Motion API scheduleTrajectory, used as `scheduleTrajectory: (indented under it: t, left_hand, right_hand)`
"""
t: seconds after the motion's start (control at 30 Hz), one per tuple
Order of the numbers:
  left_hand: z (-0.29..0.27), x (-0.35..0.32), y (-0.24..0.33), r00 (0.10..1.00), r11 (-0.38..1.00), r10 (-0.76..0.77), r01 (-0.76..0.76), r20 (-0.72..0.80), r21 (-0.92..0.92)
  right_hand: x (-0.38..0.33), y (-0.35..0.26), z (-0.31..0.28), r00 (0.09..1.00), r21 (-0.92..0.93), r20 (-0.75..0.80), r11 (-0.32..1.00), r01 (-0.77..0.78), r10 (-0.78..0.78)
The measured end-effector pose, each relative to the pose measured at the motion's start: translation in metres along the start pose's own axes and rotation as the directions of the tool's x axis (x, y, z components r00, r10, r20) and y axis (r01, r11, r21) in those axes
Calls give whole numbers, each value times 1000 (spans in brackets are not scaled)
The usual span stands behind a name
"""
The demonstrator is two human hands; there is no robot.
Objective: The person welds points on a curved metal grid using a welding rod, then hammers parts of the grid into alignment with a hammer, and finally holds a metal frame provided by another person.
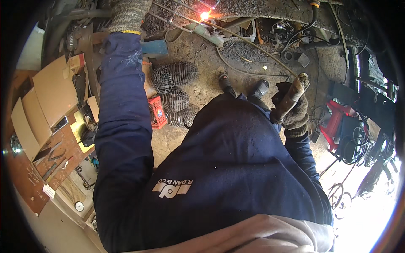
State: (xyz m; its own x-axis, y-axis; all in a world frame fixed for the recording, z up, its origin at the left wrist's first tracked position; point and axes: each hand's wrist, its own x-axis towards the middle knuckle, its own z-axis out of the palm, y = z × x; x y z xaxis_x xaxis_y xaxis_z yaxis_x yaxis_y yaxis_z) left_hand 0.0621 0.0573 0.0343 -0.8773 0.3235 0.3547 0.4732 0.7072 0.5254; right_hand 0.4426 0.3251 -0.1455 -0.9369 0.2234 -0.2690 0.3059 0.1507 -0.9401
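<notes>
Above a cluttered workshop floor point(206, 67), a long rod point(257, 45) is gripped by its handle point(290, 96) in the gloved right hand point(296, 110), seemingly kept safely back from the glow point(205, 16) beside metal bars point(170, 22), while the left hand point(128, 14) is cropped, its grasp unclear.

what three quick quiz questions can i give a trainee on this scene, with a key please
1. Multiple choice: what does the gloved right hand hold? A) a hammer B) a handle with a long thin rod C) a paintbrush
2. True or false: the bright glowing spot is at the end of the rod away from that hand.
3. Fill in: the crate beside the wire cages is coloured ____.

Key: 1 B; 2 true; 3 red
</notes>
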Motion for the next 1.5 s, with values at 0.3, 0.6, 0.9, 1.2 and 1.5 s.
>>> scheduleTrajectory:
  t: [0.3, 0.6, 0.9, 1.2, 1.5]
  left_hand:
    - [1, 1, -9, 998, 998, 65, -65, -20, -23]
    - [0, 1, -3, 1000, 1000, 19, -19, 6, 3]
    - [5, 7, -9, 999, 999, 36, -36, 4, -7]
    - [3, 6, -15, 999, 998, 51, -50, 9, -41]
    - [3, 4, -25, 998, 995, 66, -64, 16, -82]
  right_hand:
    - [5, 3, -2, 999, 96, -3, 995, 39, -39]
    - [5, -5, 0, 1000, 165, -3, 986, 25, -25]
    - [11, -4, 10, 999, 422, 27, 906, -36, 27]
    - [25, 34, 24, 783, -442, -131, 742, 503, -609]
    - [3, 9, 0, 982, -112, 63, 977, 182, -176]
